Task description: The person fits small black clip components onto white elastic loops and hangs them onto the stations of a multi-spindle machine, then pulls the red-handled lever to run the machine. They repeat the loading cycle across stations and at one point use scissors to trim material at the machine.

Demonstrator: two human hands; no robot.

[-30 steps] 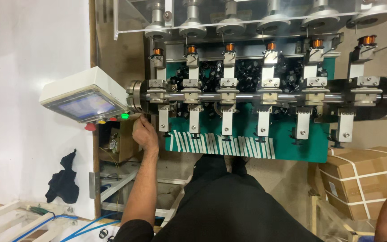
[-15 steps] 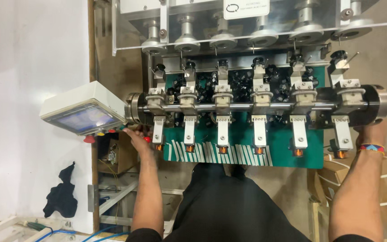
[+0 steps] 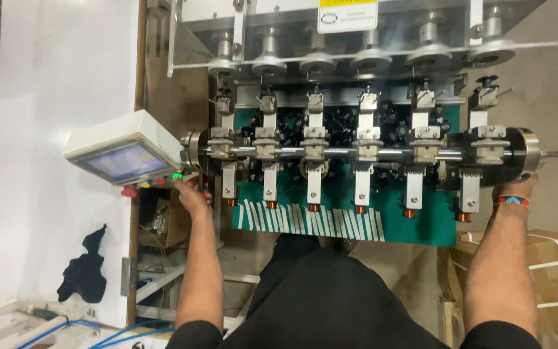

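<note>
Currently your left hand is raised to the underside of the white control box at the left end of the winding machine, fingers extended and loosely spread, tips at the lit green button, with two red buttons just beside it; nothing is held. Your right hand is up against the right end of the black spindle drum, just below the steel end cap; the fingers are hidden behind the drum, so I cannot tell whether they are curled around it or only resting. A beaded band sits on that wrist. Six clamp arms hang off the horizontal shaft, each ending in a small copper coil over the green plate. Risk, as a judgement: if the green button starts the shaft while your right hand is on the drum, the fingers or the band could be dragged round. The red buttons lie so near that a slipped fingertip could press the wrong one. Your sleeves and lap sit close under the coils, so loose fabric may snag.
</note>
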